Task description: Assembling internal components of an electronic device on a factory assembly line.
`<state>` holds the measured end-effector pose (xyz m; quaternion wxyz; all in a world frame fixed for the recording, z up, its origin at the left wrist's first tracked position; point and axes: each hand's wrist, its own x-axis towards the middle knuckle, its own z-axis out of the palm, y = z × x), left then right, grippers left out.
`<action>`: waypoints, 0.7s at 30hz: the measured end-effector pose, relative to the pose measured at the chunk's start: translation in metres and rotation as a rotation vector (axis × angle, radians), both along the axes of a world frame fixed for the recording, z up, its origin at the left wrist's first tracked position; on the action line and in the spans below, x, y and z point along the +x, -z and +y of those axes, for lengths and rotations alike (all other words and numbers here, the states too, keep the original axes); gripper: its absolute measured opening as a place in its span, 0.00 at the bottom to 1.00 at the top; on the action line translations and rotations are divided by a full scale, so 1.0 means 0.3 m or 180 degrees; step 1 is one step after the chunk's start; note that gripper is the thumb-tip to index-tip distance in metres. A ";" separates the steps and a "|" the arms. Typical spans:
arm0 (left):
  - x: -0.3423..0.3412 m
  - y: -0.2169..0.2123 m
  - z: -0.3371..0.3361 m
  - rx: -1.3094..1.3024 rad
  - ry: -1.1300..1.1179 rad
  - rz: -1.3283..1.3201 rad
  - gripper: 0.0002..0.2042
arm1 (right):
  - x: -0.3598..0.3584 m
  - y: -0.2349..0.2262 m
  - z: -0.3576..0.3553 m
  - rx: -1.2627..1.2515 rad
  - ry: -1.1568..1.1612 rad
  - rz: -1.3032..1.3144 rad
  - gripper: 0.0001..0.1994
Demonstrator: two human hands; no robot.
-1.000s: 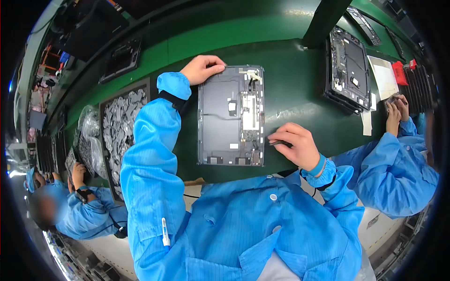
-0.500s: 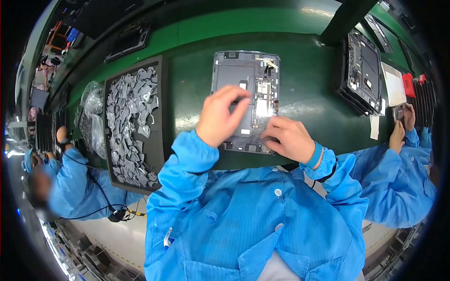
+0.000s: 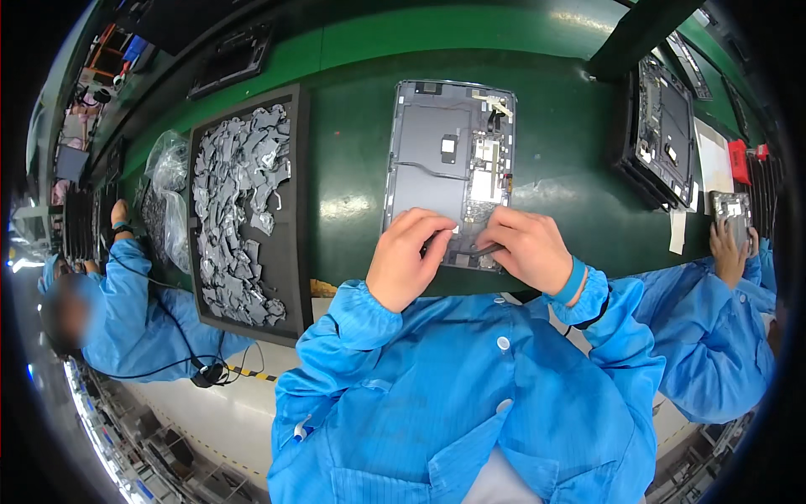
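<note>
An opened tablet-like device, grey inside with a circuit board along its right side, lies on the green bench in front of me. Over its near edge, my left hand is pinched closed, and a small white piece shows at its fingertips. My right hand is beside it at the near right corner, fingers closed round a dark slim tool that looks like tweezers. The tool's tip points left, toward the left hand's fingers. A thin dark cable crosses the device's middle.
Left of the device stands a black tray heaped with grey cut pieces, beside a clear plastic bag. Stacked device housings are at the right, near a post. Co-workers in blue sit on both sides.
My left hand has moved down from the device's middle to its near edge, baring the cable and a dark rectangle. My right hand stays near the lower right corner. The view has shifted slightly.
</note>
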<state>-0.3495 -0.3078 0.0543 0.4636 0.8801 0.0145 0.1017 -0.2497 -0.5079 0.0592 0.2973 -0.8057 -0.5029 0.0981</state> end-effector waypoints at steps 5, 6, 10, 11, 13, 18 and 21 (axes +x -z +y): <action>-0.025 0.024 0.000 0.0031 -0.0018 -0.0136 0.07 | -0.019 0.013 0.005 -0.0009 0.0092 -0.0085 0.12; -0.026 0.021 -0.002 0.0080 0.0012 -0.0182 0.08 | -0.023 0.017 0.005 0.0015 0.0187 -0.0118 0.13; -0.028 0.031 -0.020 0.0276 0.0122 -0.0241 0.09 | -0.028 0.031 0.007 0.0058 0.0433 -0.0162 0.13; -0.031 0.035 -0.022 0.0271 0.0116 -0.0239 0.09 | -0.030 0.035 0.007 0.0052 0.0427 -0.0161 0.13; -0.031 0.041 -0.025 0.0440 0.0180 -0.0284 0.12 | -0.030 0.040 0.006 0.0077 0.0359 -0.0453 0.13; -0.045 0.043 -0.050 0.0751 0.0249 -0.0358 0.16 | -0.023 0.030 0.012 0.0247 0.0154 -0.0787 0.11; -0.054 0.050 -0.062 0.0961 0.0275 -0.0377 0.19 | -0.019 0.025 0.001 0.0252 0.0145 -0.0629 0.11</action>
